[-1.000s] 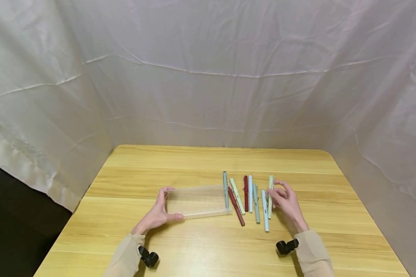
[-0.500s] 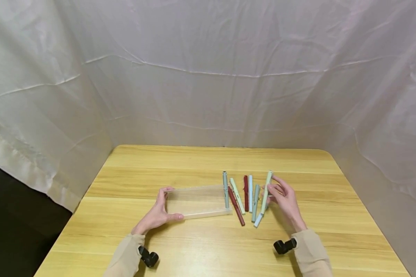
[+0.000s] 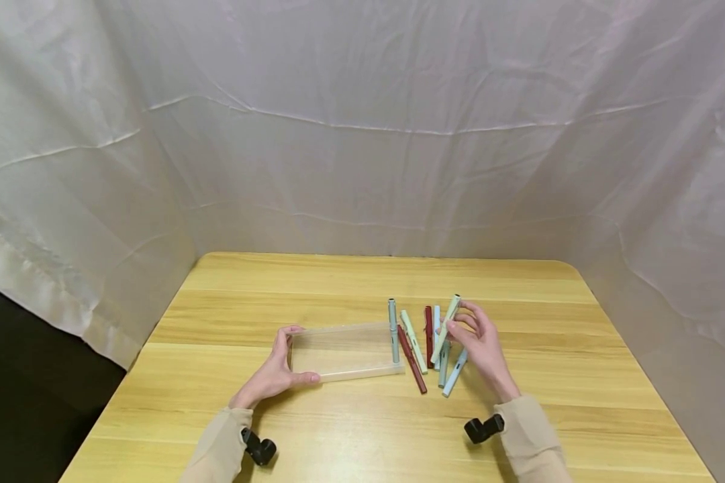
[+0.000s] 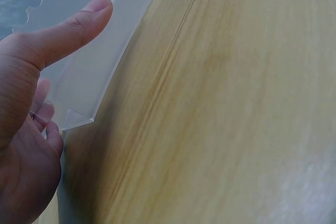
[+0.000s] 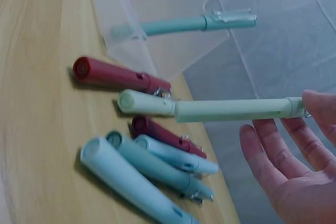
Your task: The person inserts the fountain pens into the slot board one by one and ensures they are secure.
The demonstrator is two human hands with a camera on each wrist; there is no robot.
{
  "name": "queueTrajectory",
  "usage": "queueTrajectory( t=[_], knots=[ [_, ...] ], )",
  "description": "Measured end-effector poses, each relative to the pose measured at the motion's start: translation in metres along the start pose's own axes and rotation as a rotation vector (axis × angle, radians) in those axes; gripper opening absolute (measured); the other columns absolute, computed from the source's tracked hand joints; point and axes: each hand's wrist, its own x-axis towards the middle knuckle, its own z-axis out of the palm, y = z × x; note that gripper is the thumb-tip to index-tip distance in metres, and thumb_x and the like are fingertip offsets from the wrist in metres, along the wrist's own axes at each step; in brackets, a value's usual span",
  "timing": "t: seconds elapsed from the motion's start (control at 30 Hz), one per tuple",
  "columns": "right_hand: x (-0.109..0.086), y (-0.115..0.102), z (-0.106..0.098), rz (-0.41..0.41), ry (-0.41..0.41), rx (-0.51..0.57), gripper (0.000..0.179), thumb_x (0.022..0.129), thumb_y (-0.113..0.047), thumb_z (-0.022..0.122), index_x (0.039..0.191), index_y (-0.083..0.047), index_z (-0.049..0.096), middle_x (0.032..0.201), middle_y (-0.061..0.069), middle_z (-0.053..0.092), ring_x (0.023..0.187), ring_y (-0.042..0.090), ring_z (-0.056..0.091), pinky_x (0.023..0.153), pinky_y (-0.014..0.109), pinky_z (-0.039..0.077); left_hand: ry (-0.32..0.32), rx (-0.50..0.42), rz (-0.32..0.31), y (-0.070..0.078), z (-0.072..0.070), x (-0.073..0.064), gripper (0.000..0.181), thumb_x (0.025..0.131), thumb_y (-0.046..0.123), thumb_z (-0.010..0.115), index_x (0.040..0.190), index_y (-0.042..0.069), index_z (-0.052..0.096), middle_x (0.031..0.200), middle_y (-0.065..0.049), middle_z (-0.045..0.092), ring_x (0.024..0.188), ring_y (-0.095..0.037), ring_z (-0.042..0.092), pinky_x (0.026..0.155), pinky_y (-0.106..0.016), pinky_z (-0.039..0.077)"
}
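Head view: right hand pinches pale green pen near its end; left hand grips clear case. Such an end-hold risks dropping it onto the table.

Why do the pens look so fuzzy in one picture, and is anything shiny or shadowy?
In the right wrist view the light blue pen nearest the lens is soft and out of focus, like the right hand. In the left wrist view a pale glare washes the wooden table at the lower right, and the clear plastic case casts a dark shadow beside the left hand. The head view is sharp and evenly lit.
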Motion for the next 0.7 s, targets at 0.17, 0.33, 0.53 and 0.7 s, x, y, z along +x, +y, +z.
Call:
queueTrajectory(
  t=[0.17,0.33,0.53,0.7],
  knots=[
    [0.001,-0.005,0.011,-0.030,-0.008,0.032,0.050,0.099,-0.006,0.061,0.142,0.002,0.037,0.113,0.006,0.063,0.091,0.008,0.073,0.087,0.030,0.063,0.005,-0.003,0.012,-0.001,-0.001,0.001,0.103,0.072,0.020,0.091,0.145,0.003,0.022,0.158,-0.027,0.016,0.154,-0.050,0.004,0.126,-0.063,0.003],
    [0.003,-0.008,0.023,-0.058,-0.008,0.043,0.048,0.098,-0.003,0.062,0.139,0.003,0.040,0.113,0.009,0.062,0.088,0.008,0.073,0.085,0.031,0.064,0.000,-0.002,0.008,-0.001,-0.001,0.000,0.102,0.072,0.020,0.090,0.146,0.004,0.021,0.159,-0.027,0.015,0.154,-0.050,0.003,0.126,-0.064,0.003],
    [0.005,-0.011,0.036,-0.115,0.005,-0.002,0.045,0.096,-0.001,0.064,0.136,0.004,0.044,0.113,0.016,0.062,0.090,0.009,0.070,0.084,0.035,0.065,0.002,-0.004,0.015,0.000,-0.002,-0.001,0.102,0.072,0.020,0.091,0.145,0.005,0.021,0.158,-0.027,0.016,0.154,-0.050,0.003,0.126,-0.064,0.003],
    [0.006,-0.010,0.045,-0.194,-0.004,-0.012,0.043,0.095,0.000,0.064,0.134,0.005,0.046,0.109,0.016,0.061,0.089,0.013,0.070,0.080,0.035,0.065,0.004,-0.001,0.021,0.000,-0.001,-0.002,0.100,0.073,0.019,0.090,0.145,0.006,0.022,0.158,-0.026,0.016,0.154,-0.049,0.003,0.126,-0.064,0.003]
  ],
)
